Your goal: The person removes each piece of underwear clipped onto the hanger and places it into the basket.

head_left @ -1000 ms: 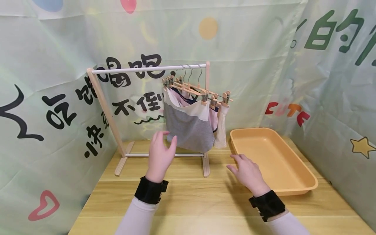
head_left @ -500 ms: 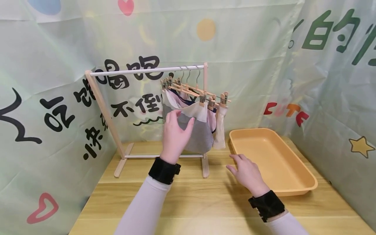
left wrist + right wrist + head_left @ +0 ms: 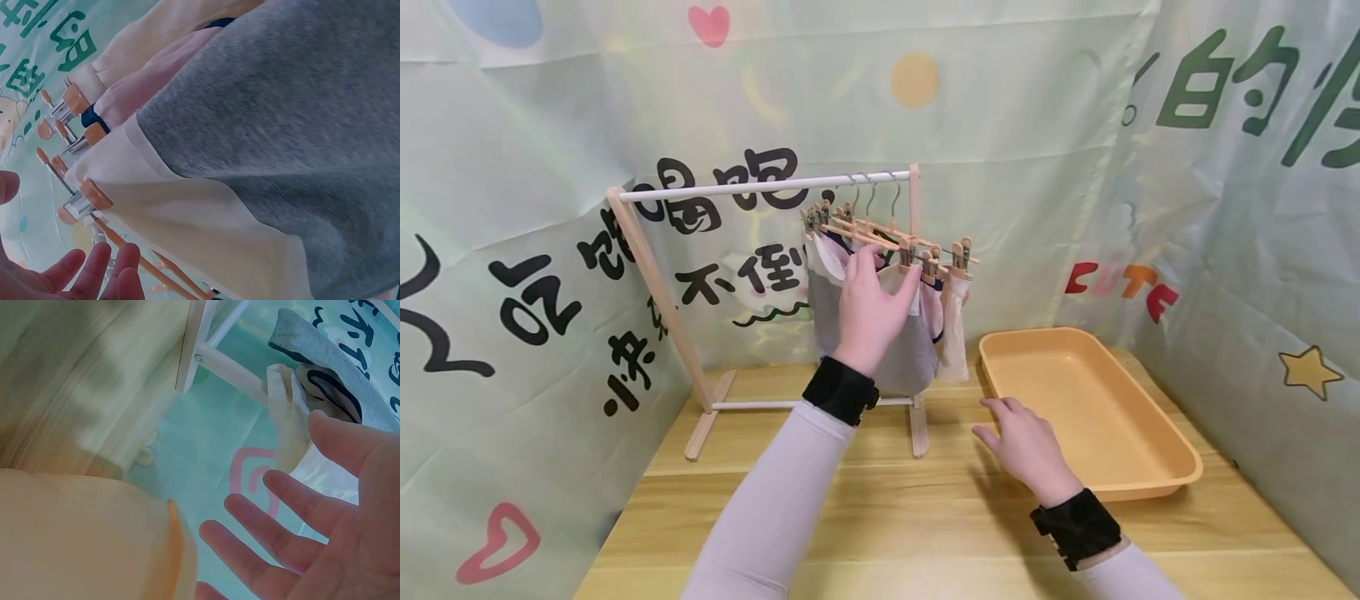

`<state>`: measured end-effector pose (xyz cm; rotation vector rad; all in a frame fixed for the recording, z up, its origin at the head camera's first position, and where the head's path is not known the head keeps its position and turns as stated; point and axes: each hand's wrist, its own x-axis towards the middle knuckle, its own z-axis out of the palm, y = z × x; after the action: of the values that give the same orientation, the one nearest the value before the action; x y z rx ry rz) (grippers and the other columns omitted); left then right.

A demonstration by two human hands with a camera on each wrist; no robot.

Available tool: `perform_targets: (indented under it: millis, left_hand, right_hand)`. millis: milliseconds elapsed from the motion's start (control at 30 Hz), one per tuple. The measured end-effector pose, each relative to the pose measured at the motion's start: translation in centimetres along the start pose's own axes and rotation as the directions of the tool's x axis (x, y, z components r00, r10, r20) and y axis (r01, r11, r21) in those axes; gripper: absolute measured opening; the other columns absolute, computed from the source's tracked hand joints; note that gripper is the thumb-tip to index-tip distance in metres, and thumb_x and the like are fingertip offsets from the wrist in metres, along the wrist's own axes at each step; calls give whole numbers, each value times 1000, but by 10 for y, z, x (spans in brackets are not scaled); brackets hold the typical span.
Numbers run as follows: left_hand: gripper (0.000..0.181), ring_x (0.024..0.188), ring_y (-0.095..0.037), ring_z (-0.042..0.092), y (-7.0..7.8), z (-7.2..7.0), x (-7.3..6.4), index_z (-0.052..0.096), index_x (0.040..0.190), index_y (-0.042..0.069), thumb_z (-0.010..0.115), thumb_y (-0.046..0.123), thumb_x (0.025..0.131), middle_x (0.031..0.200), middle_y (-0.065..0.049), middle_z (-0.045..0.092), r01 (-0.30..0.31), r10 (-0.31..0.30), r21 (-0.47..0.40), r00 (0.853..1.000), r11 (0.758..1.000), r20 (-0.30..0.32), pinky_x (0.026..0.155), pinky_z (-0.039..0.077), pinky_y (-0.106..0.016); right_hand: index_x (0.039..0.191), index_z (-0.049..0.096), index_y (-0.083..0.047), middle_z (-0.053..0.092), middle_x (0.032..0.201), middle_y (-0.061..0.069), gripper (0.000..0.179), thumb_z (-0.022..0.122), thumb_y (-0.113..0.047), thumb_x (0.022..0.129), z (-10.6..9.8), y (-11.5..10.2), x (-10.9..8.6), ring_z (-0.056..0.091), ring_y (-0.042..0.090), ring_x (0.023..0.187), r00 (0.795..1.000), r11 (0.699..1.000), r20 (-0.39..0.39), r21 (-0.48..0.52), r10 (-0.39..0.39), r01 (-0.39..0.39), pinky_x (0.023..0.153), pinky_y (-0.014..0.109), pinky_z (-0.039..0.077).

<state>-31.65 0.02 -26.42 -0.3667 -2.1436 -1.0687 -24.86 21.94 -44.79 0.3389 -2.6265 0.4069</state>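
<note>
A grey piece of clothing with a cream waistband [image 3: 906, 358] hangs from the front wooden clip hanger [image 3: 112, 234]. My left hand [image 3: 872, 312] is raised in front of it, thumb and fingers apart and holding nothing. In the left wrist view its fingertips come close to the hanger bar, below the near clip [image 3: 95, 194]. Behind hang a pink garment with dark navy trim [image 3: 153, 78] and a cream one [image 3: 954, 333], each on its own hanger. My right hand [image 3: 1026, 446] hovers beside the tray's left edge, fingers spread and bare.
The clothes rack has slanted wooden legs [image 3: 655, 292] and a white top rail [image 3: 737, 187], with the hangers bunched at its right end. A yellow-orange tray [image 3: 1090, 408] lies on the wooden table [image 3: 880, 517] at right. Printed cloth [image 3: 1000, 100] walls the back and sides.
My left hand has risen and moved right, from low beside the grey garment up to its waistband near the hanger. My right hand has stayed nearly still, and the view has shifted slightly.
</note>
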Motion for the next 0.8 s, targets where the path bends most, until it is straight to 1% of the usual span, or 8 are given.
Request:
perform_targets:
  millis: [67, 200, 333, 500, 633, 800]
  left_hand:
    - [60, 98, -20, 51, 2, 3, 5, 47, 126, 7, 58, 52, 87, 113, -11, 54, 2, -2, 0, 1000, 1000, 0, 82, 48, -40]
    - [59, 101, -21, 51, 7, 8, 11, 47, 125, 6, 59, 50, 87, 115, -13, 54, 14, -14, 1, 1000, 1000, -5, 83, 48, -40]
    - [55, 103, -21, 50, 12, 11, 15, 48, 125, 6, 60, 46, 88, 116, -14, 53, 34, -34, 4, 999, 999, -3, 85, 48, -40]
    - [53, 100, -22, 51, 16, 13, 17, 48, 124, 6, 62, 42, 88, 117, -15, 53, 67, -67, 18, 998, 998, -7, 84, 48, -40]
    - [51, 96, -22, 51, 19, 15, 18, 50, 125, 7, 61, 42, 88, 115, -13, 53, 85, -86, 33, 996, 996, 20, 81, 48, -40]
    - [46, 96, -24, 52, 20, 18, 21, 51, 125, 9, 58, 39, 90, 114, -13, 55, 76, -78, 43, 996, 996, 45, 80, 48, -42]
  right_hand:
    - [123, 60, -2, 64, 111, 25, 50, 66, -36, 87, 1, 0, -1, 62, 39, 89, 1000, 1000, 3, 0, 0, 0, 66, 56, 54]
    - [123, 60, -2, 64, 112, 26, 50, 66, -37, 87, 3, 1, -2, 62, 39, 89, 1000, 1000, 7, -6, -3, 3, 66, 56, 54]
    - [122, 61, -3, 64, 112, 26, 49, 68, -36, 86, 4, -1, -4, 63, 39, 89, 1000, 1000, -2, -5, -6, 6, 66, 57, 54]
    - [121, 61, -3, 64, 112, 26, 48, 68, -35, 86, 5, -4, -3, 63, 39, 91, 1000, 1000, -7, 13, -9, 9, 67, 56, 54]
    - [122, 61, -3, 64, 113, 25, 48, 68, -36, 86, 6, -4, -3, 62, 39, 92, 1000, 1000, 0, 25, -2, 2, 68, 57, 54]
    - [122, 61, -4, 64, 112, 25, 48, 68, -34, 86, 6, -5, -5, 62, 38, 92, 1000, 999, 3, 32, 5, -5, 69, 57, 54]
